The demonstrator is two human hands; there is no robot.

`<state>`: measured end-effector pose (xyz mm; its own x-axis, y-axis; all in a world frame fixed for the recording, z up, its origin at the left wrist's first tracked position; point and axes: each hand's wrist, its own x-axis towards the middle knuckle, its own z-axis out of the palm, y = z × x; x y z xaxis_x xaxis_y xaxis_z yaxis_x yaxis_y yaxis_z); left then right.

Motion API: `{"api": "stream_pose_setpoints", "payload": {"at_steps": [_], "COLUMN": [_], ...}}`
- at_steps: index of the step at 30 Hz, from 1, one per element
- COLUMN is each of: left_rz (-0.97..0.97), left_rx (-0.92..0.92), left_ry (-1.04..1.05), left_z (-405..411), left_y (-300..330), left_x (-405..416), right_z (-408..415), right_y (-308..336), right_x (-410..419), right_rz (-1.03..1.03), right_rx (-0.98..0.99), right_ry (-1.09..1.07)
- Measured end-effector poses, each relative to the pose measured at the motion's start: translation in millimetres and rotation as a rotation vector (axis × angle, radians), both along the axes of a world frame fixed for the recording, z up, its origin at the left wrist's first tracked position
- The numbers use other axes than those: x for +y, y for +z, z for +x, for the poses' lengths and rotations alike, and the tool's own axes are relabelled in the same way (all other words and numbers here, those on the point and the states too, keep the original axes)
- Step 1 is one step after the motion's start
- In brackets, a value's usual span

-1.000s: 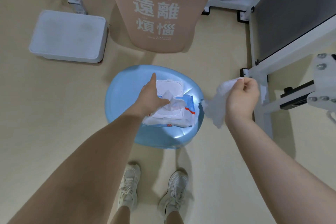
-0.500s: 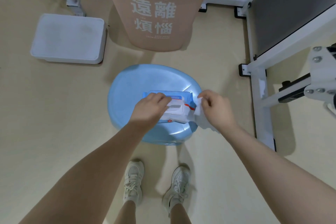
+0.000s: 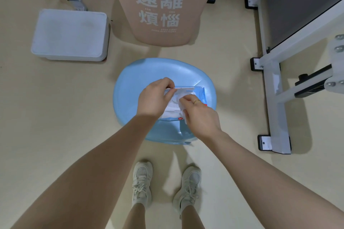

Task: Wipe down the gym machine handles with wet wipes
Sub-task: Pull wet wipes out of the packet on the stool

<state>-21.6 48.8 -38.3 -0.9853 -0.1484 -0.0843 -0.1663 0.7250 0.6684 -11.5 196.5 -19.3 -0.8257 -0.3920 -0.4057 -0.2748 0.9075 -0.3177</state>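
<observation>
A white lidded box (image 3: 69, 35) is sitting on the floor at far left. On the blue stool (image 3: 141, 76), the left hand (image 3: 154, 98) is pinching the wipes pack (image 3: 197, 92) lid between closed fingers, while the right hand (image 3: 201, 115) is clamping a wet wipe (image 3: 183, 115) over the pack. The white gym machine frame (image 3: 275, 87) is standing at right.

- A pink bin (image 3: 162, 15) with white characters stood beyond the blue stool (image 3: 141, 78).
- A white box (image 3: 70, 35), possibly a step, sat left.
- Pale sneakers (image 3: 142, 182) below.
</observation>
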Motion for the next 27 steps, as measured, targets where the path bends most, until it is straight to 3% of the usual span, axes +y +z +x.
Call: {"api": "stream_pose_setpoints", "payload": {"at_steps": [5,9,13,21,25,27], "left_rz": [-0.044,-0.057,-0.11,-0.499,-0.455,-0.087], "left_rx": [0.066,0.129,0.192,0.078,-0.247,-0.291], "left_ry": [-0.097,-0.195,-0.218,-0.47,-0.526,-0.428], "left_z": [7.1,16.9,29.8,49.3,30.0,14.8], "left_y": [-7.5,-16.2,-31.2,-48.3,-8.7,37.7], "left_x": [-1.5,-2.5,0.9,3.7,7.5,10.0], "right_z": [0.2,1.6,0.8,-25.8,-30.1,-31.2], "right_y": [-8.4,1.5,12.3,22.4,65.0,102.8], "right_x": [-13.8,-3.8,25.9,29.0,26.8,28.7], "right_rz": [-0.024,-0.214,-0.243,-0.316,-0.591,-0.715], "right_rx": [-0.078,-0.054,0.096,-0.075,-0.352,-0.472], "right_ry": [0.097,-0.112,-0.387,-0.654,-0.762,-0.675]}}
